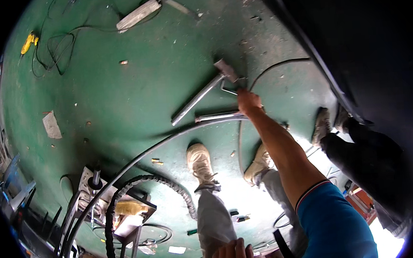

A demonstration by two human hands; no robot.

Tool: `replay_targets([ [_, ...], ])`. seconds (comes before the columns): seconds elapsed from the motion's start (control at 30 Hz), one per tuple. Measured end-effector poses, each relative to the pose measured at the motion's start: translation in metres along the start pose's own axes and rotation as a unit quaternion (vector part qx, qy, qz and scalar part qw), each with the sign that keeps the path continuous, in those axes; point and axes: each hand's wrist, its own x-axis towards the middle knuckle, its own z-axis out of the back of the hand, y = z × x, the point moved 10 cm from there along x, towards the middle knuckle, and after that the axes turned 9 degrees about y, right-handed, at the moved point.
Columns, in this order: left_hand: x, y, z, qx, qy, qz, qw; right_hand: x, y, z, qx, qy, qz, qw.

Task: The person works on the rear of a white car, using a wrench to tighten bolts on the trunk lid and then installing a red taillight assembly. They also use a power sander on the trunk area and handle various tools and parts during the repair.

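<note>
Green painted floor [132,96], marked by dust and small debris, spreads under the head view, with a yellow power drill [29,43] and its loose cable at upper left. Person's right hand [248,100] is stretched down to the floor. Beside it, toward upper left, lies a hammer [205,92]; its long metal handle slants down to the left, away from the fingers, and its head end is the nearer part. Between handle and hand there is a thin bent rod [229,91]. A metal bar [220,116] lies almost crosswise below, just above the black hose [182,131]. Right hand is clearly nearer to these tools than the left hand [233,256], which is low by the trouser leg, with fingers bent and partly cut off. Right fingers are hidden behind the back of the hand, so I cannot tell whether they grip the rod or only touch near it.
</note>
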Motion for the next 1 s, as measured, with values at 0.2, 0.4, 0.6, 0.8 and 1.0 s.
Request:
replay_targets([
  [0.2,-0.036,0.019,-0.006,0.06,-0.051,-0.006,0.997,-0.159,0.004,-0.059,0.026,0.121,0.092,0.988],
  [0.4,-0.051,-0.057,0.078,-0.042,-0.138,-0.051,0.988,-0.456,0.032,0.124,0.144,0.213,0.302,0.918],
  [0.6,-0.083,-0.24,0.133,-0.117,0.156,-0.208,0.958,-0.601,-0.079,0.334,0.299,0.061,0.294,0.906],
  [0.8,-0.047,-0.37,0.256,-0.29,0.042,-0.205,0.934,-0.688,-0.263,0.523,0.455,-0.364,0.108,0.806],
  [1.0,-0.066,-0.468,0.317,-0.319,-0.051,-0.262,0.909,-0.8,-0.352,0.598,0.438,-0.532,0.093,0.719],
])
